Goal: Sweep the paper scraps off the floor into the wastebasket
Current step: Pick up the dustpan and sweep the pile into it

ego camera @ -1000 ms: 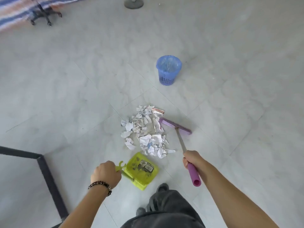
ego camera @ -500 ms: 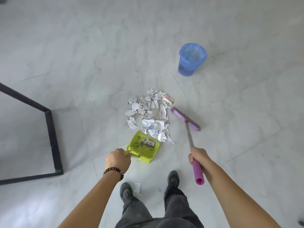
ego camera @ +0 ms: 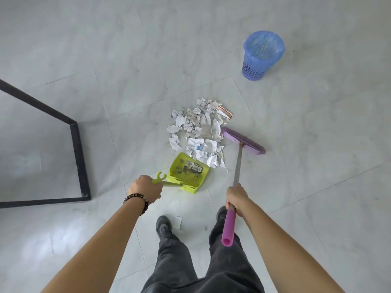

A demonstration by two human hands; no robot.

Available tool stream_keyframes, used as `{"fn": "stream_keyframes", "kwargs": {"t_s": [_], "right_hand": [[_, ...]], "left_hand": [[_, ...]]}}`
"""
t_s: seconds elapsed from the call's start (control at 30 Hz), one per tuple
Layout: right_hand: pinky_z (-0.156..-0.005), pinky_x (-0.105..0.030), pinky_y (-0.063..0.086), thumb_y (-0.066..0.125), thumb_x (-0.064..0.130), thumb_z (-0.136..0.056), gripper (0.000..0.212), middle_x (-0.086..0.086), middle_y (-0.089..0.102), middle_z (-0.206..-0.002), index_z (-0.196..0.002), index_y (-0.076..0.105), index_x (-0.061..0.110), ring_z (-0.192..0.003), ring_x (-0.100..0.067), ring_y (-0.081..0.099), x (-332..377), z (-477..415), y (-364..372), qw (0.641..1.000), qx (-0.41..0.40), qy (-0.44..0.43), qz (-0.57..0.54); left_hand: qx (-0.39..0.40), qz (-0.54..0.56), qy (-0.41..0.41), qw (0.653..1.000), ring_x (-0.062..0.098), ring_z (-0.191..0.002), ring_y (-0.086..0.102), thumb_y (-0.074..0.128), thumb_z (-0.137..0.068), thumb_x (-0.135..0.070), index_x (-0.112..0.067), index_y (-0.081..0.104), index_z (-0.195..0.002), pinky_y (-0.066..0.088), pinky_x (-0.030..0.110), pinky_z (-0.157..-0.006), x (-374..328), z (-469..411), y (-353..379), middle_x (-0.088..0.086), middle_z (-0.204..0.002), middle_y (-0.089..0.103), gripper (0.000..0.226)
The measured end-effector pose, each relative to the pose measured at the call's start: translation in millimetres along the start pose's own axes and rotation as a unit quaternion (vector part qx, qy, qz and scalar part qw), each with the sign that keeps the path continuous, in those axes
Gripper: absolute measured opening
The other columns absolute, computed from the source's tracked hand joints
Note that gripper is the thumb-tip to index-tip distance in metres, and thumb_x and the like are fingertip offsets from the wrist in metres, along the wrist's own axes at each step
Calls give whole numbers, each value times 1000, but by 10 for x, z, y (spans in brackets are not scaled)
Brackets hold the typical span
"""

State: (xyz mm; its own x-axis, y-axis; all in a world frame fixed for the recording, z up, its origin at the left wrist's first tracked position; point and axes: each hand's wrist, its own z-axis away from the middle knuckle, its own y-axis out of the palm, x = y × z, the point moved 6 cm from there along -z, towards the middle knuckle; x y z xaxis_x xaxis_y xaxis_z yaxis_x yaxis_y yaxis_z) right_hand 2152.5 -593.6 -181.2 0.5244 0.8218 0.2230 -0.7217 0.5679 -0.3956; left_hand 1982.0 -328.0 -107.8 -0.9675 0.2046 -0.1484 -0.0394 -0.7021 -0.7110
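Currently my left hand (ego camera: 145, 187) grips green dustpan (ego camera: 189, 173) handle, pan at near edge of paper scraps (ego camera: 198, 132); right hand (ego camera: 237, 198) grips purple broom (ego camera: 243, 142), head beside pile; blue wastebasket (ego camera: 262, 55) well apart.

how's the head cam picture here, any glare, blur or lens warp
Head view: soft even light, only faint shadows by the wastebasket and the broom; a pale sheen on the floor tiles at lower left; wide-angle warp stretches the edges and skews the black frame; the paper scraps are fairly sharp, but the label in the dustpan is unreadable.
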Motion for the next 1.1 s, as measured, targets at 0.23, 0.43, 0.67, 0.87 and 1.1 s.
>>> {"fn": "stream_keyframes", "kwargs": {"t_s": [0.23,0.43,0.67,0.87,1.1], "right_hand": [[-32,-16,35,32,-8,-88,67,-8,49,-70,-151,27,15,-45,-17,45,-387,652,-40,987,71,-34,139],[-29,-18,30,47,11,-97,22,0,39,-61,-113,49,25,-38,-9,37,-469,887,-244,991,110,-52,50],[-34,-17,27,42,12,-97,15,-3,39,-50,-83,47,14,-32,-12,30,-321,1034,-440,995,77,-56,-30],[-39,-23,38,46,-5,-79,28,-8,53,-68,-95,47,18,-45,-22,52,6,641,-112,983,19,-89,158],[-52,-32,52,37,2,-87,58,-11,61,-87,-144,35,11,-58,-24,59,-341,729,474,974,40,-48,217]], "left_hand": [[-25,-37,66,997,29,-72,59,56,-89,-31,-8,62,-89,38,25,-52,-274,-114,-33,7,-82,64,25],[-27,-56,96,993,29,-70,57,55,-90,-26,-10,49,-71,41,27,-55,-386,-159,-99,4,-69,53,26],[-30,-52,87,994,28,-66,57,57,-87,-25,-10,51,-70,39,26,-52,-243,-223,-158,7,-71,57,23],[-39,-68,80,994,31,-75,61,56,-88,-30,-11,57,-81,43,28,-58,-126,-310,-152,8,-82,63,21],[-45,-60,71,995,27,-66,58,55,-88,-27,-10,57,-77,41,26,-52,-159,-318,-142,6,-73,58,20]]}}
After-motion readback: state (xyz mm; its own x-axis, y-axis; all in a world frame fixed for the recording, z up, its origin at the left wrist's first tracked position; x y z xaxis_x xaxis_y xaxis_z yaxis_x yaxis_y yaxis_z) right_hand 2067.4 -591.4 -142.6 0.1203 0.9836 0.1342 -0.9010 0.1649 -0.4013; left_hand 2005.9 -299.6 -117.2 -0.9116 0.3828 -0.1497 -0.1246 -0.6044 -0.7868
